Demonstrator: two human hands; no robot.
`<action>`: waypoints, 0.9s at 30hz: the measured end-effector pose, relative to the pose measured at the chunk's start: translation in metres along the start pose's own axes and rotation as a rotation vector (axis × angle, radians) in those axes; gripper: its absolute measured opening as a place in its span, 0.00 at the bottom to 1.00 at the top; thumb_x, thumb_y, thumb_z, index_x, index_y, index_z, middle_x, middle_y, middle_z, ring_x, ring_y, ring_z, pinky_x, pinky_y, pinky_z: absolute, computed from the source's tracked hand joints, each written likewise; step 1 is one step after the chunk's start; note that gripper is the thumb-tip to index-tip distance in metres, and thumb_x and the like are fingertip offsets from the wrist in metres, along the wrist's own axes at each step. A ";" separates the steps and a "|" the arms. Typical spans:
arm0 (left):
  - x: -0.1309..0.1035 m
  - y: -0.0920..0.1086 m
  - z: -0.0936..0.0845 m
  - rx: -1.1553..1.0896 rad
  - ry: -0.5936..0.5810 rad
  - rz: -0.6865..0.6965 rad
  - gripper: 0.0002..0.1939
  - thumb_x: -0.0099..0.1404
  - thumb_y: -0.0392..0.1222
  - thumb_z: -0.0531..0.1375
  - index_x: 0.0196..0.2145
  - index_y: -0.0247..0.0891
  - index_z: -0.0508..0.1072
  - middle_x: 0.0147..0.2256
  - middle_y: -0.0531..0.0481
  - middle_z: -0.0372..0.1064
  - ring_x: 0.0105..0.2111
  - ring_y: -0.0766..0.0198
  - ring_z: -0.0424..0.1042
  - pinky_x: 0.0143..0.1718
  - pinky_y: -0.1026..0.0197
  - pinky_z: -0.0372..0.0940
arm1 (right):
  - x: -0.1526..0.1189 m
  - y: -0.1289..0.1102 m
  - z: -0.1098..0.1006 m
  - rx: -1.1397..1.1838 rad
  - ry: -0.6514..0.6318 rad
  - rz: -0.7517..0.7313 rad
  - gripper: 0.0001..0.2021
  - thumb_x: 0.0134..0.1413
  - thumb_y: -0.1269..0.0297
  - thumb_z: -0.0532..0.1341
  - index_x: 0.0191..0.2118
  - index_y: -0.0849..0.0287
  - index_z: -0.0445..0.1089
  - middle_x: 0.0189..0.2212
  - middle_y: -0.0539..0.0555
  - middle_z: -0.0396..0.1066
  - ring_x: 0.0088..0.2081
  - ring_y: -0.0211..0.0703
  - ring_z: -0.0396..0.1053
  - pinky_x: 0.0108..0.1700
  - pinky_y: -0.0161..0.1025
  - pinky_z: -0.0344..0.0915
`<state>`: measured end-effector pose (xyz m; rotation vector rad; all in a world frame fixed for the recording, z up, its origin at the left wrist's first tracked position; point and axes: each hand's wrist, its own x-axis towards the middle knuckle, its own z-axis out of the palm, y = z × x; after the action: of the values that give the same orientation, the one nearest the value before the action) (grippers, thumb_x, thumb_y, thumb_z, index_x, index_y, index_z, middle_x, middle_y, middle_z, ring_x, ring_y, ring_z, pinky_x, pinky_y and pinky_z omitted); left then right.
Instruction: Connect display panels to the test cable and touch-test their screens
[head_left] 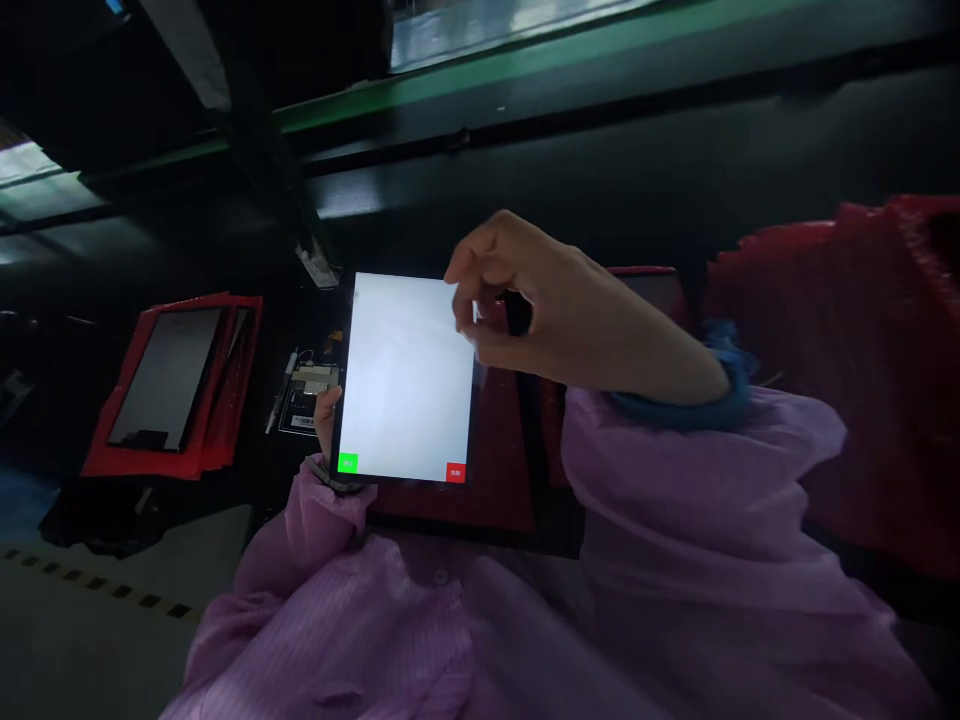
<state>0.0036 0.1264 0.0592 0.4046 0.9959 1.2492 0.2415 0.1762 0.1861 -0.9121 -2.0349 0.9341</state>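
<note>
Tablet [405,378] centre frame above the dark surface [675,170], long axis 12–6, lit white. Green button at 7, red at 5; text unreadable. Left hand [327,415] grips its 9 edge. Right hand [547,310] fingers pinched at the 1 corner. Red tray [176,385] at 9.

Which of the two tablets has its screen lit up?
The tablet held up in the left hand, glowing white under the right hand. The other tablet, on red packaging at left, is dark.
</note>
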 end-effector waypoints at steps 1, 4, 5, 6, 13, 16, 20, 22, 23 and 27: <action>-0.001 -0.001 0.003 -0.066 -0.006 0.017 0.16 0.52 0.53 0.62 0.37 0.46 0.78 0.39 0.53 0.80 0.45 0.48 0.77 0.46 0.51 0.75 | -0.003 -0.001 -0.005 0.001 -0.064 -0.010 0.18 0.46 0.71 0.58 0.45 0.49 0.61 0.29 0.45 0.69 0.29 0.39 0.64 0.35 0.40 0.63; -0.005 -0.001 0.011 -0.188 -0.017 0.053 0.17 0.55 0.54 0.62 0.39 0.45 0.79 0.42 0.54 0.79 0.46 0.48 0.77 0.47 0.51 0.76 | -0.011 -0.004 -0.022 -0.079 -0.183 -0.041 0.19 0.48 0.68 0.57 0.48 0.47 0.69 0.29 0.48 0.68 0.30 0.41 0.65 0.35 0.42 0.64; -0.006 0.000 0.013 -0.200 -0.019 0.053 0.17 0.57 0.55 0.62 0.40 0.46 0.79 0.43 0.55 0.79 0.47 0.48 0.77 0.46 0.49 0.76 | -0.013 -0.003 -0.027 -0.131 -0.204 -0.061 0.17 0.50 0.68 0.57 0.46 0.46 0.72 0.29 0.49 0.68 0.32 0.42 0.65 0.36 0.43 0.65; -0.006 0.000 0.013 -0.207 -0.027 0.042 0.17 0.58 0.56 0.61 0.41 0.45 0.79 0.44 0.55 0.79 0.48 0.47 0.76 0.46 0.48 0.76 | -0.015 -0.002 -0.032 -0.183 -0.212 -0.081 0.15 0.51 0.67 0.57 0.41 0.45 0.75 0.28 0.51 0.68 0.33 0.43 0.66 0.37 0.44 0.65; -0.003 0.001 0.006 -0.305 -0.117 -0.015 0.19 0.68 0.54 0.54 0.44 0.41 0.78 0.43 0.51 0.79 0.48 0.50 0.77 0.49 0.52 0.73 | -0.015 0.025 -0.047 -0.415 -0.082 0.060 0.06 0.47 0.64 0.61 0.24 0.49 0.74 0.47 0.54 0.72 0.53 0.56 0.64 0.58 0.61 0.59; -0.004 0.003 0.009 -0.353 -0.061 -0.067 0.21 0.71 0.53 0.49 0.43 0.41 0.77 0.37 0.53 0.80 0.46 0.52 0.78 0.50 0.51 0.73 | -0.011 0.039 -0.049 -0.458 -0.047 0.117 0.08 0.48 0.69 0.59 0.23 0.52 0.72 0.52 0.53 0.71 0.57 0.58 0.61 0.59 0.62 0.56; -0.006 0.004 0.011 -0.360 -0.023 -0.093 0.20 0.70 0.53 0.51 0.41 0.38 0.77 0.35 0.50 0.80 0.48 0.48 0.77 0.52 0.45 0.71 | -0.005 0.053 -0.050 -0.492 -0.039 0.142 0.08 0.48 0.72 0.59 0.22 0.54 0.69 0.53 0.54 0.70 0.58 0.56 0.63 0.59 0.60 0.57; -0.006 0.003 0.010 -0.351 -0.018 -0.090 0.18 0.67 0.53 0.54 0.41 0.39 0.77 0.37 0.49 0.80 0.50 0.45 0.75 0.52 0.43 0.71 | -0.002 0.057 -0.049 -0.496 -0.025 0.165 0.08 0.48 0.72 0.60 0.22 0.55 0.69 0.54 0.55 0.70 0.58 0.57 0.62 0.58 0.60 0.59; -0.006 0.002 0.010 -0.339 -0.015 -0.080 0.17 0.65 0.53 0.55 0.41 0.40 0.78 0.39 0.49 0.80 0.51 0.44 0.75 0.51 0.42 0.72 | -0.001 0.057 -0.048 -0.503 -0.014 0.181 0.08 0.48 0.72 0.60 0.22 0.55 0.69 0.54 0.55 0.70 0.58 0.57 0.61 0.58 0.60 0.59; -0.007 -0.002 0.009 -0.270 -0.041 -0.036 0.19 0.62 0.56 0.59 0.42 0.43 0.78 0.43 0.51 0.79 0.50 0.40 0.74 0.48 0.41 0.74 | 0.001 0.054 -0.042 -0.513 0.009 0.209 0.08 0.50 0.74 0.59 0.24 0.55 0.70 0.55 0.56 0.69 0.59 0.56 0.59 0.58 0.58 0.59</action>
<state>0.0123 0.1215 0.0659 0.1998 0.7829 1.3168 0.2917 0.2166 0.1627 -1.4182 -2.2447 0.5070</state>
